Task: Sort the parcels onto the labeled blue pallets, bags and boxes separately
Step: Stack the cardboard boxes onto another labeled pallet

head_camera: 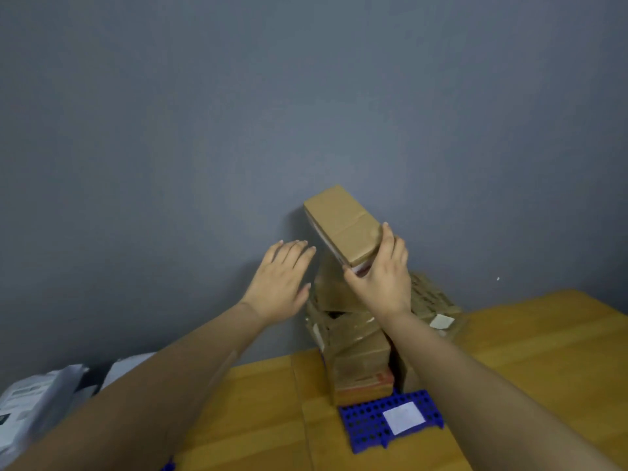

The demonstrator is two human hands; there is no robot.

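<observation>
Head view: right fingers (388, 236) clasp the tilted box (341, 224) end, left fingers (289, 253) spread

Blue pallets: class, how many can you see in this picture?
2: one blue pallet with a white label under the box stack; a blue sliver at the bottom edge is probably another, mostly out of frame.

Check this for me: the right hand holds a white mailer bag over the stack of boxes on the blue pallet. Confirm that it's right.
Not quite. The head view shows the right hand holding a flat cardboard box, not a white mailer bag, over the stack of boxes on the blue pallet. The rest of the statement stands.
</observation>
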